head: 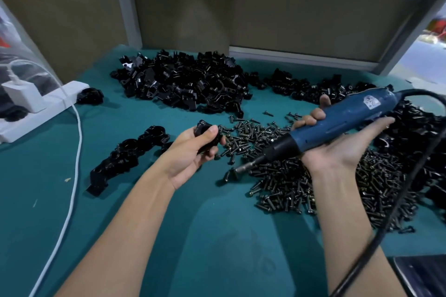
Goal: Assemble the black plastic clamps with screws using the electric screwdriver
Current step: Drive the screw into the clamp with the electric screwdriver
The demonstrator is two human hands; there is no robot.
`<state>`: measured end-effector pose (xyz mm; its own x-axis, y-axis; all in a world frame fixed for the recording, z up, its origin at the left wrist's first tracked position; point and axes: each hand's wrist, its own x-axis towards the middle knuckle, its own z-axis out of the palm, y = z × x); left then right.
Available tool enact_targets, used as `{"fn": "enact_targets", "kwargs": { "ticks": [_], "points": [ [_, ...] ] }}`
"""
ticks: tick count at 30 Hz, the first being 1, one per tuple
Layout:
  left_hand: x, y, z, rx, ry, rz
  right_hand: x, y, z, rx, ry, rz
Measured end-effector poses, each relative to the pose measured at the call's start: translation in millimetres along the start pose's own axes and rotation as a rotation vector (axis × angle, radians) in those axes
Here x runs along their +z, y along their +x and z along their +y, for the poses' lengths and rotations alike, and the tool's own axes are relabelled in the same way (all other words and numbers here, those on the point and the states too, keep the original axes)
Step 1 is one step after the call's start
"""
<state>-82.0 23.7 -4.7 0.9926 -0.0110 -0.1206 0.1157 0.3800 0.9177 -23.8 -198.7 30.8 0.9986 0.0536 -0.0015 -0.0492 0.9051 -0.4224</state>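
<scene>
Black plastic clamp [207, 133], a small rounded piece, sits pinched between the thumb and curled fingers of the left hand [190, 154], held just above the teal table mat [193, 236]. The right hand [337, 147], palm up, wraps its fingers round a blue electric screwdriver [337, 118] with a black collar. The tool slants down toward eight o'clock, and a screw appears to hang on its metal bit [243, 166].

Under the bit and at three o'clock of it lies a broad heap of dark metal screws [301, 181]. At nine o'clock of the left hand runs a curved row of black ring-shaped clamps [125, 154]. At twelve o'clock a big pile of loose black clamp parts [183, 82] covers the mat, with further black parts [415, 128] at two o'clock. A black cord [398, 200] trails from the screwdriver toward five o'clock. At ten o'clock rests a white power strip [52, 103] with a white charger [24, 96] and white cable [78, 152].
</scene>
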Motion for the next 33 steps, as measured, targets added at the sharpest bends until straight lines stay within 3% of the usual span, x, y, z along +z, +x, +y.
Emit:
{"fn": "enact_targets", "kwargs": {
  "ticks": [6,13,16,20,23,33],
  "points": [
    [0.0,1.7,-1.6,0.024,0.087,0.029,-2.0,-3.2,-2.0,-0.011,0.008,-0.030],
    [4.7,-1.5,-1.4,-0.010,-0.170,0.002,3.2,-6.9,-2.6,-0.008,-0.079,-0.080],
    [10.2,-2.5,-0.5,0.051,-0.235,-0.006,13.2,-16.1,-8.1,0.096,-0.250,-0.218],
    [18.6,-2.6,-1.8,0.155,-0.316,0.003,37.2,-32.6,6.0,0.181,-0.650,-0.321],
    [27.2,-1.7,-2.7,0.195,-0.311,0.045,54.4,-45.9,36.0,0.040,-0.954,-0.254],
    [44.6,-8.3,-0.5,0.245,-0.427,0.028,66.0,-61.2,64.3,-0.328,-1.274,-0.160]
  ]
}}
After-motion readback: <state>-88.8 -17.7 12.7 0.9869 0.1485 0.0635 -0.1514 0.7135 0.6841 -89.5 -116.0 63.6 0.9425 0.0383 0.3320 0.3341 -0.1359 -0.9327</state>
